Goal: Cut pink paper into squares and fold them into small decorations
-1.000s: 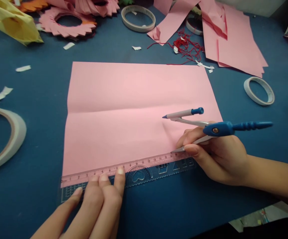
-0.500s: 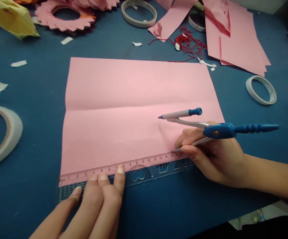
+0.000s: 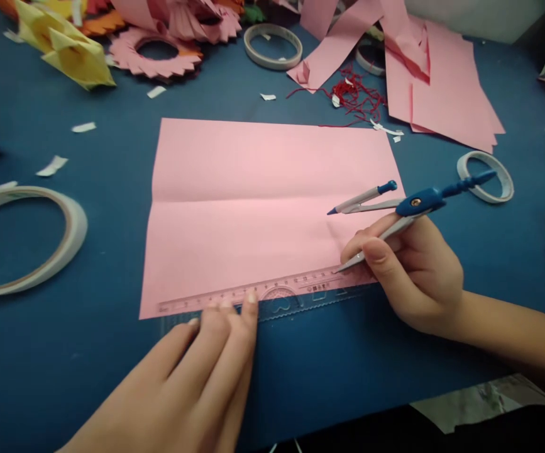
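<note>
A pink paper sheet [image 3: 263,201] with a crease across its middle lies on the blue table [image 3: 112,352]. A clear ruler [image 3: 300,299] lies along the sheet's near edge. My left hand [image 3: 197,384] lies flat, its fingertips pressing on the ruler. My right hand [image 3: 413,270] is closed on a blue and silver compass [image 3: 408,207], gripping its needle leg. The needle tip touches the ruler near its right end. The pencil leg points left above the paper.
Tape rolls lie at the left [image 3: 27,239], the right [image 3: 486,176] and the far middle [image 3: 272,45]. Loose pink sheets [image 3: 442,88], red thread [image 3: 357,94], folded pink rings [image 3: 159,53], a yellow paper piece [image 3: 69,53] and white scraps crowd the far side.
The view shifted, so the sheet sits further right in the picture. The compass tilted more upright and its handle rose toward the far right. My left hand stays on the ruler.
</note>
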`<action>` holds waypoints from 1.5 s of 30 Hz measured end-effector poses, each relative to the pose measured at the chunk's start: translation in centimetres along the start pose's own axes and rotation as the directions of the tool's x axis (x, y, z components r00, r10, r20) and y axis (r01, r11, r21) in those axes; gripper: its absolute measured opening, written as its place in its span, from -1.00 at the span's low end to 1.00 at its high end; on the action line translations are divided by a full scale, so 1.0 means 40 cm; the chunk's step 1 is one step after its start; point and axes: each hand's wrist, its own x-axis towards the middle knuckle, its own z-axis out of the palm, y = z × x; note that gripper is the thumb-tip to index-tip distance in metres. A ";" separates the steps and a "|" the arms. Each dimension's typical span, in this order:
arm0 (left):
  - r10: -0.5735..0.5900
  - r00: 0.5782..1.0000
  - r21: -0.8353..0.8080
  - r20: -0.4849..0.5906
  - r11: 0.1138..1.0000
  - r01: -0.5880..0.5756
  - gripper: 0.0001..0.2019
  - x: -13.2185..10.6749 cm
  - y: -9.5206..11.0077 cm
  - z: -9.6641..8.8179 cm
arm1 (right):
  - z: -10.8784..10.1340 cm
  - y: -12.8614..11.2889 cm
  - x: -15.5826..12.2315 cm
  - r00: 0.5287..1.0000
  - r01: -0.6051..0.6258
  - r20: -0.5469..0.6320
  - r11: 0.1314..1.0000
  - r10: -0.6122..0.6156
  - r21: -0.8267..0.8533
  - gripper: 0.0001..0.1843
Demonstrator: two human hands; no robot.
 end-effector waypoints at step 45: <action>-0.133 0.980 0.040 -0.145 0.989 0.140 -0.67 0.008 0.032 0.030 | -0.062 0.040 0.009 0.976 0.214 0.044 0.925 -0.211 -0.313 -0.86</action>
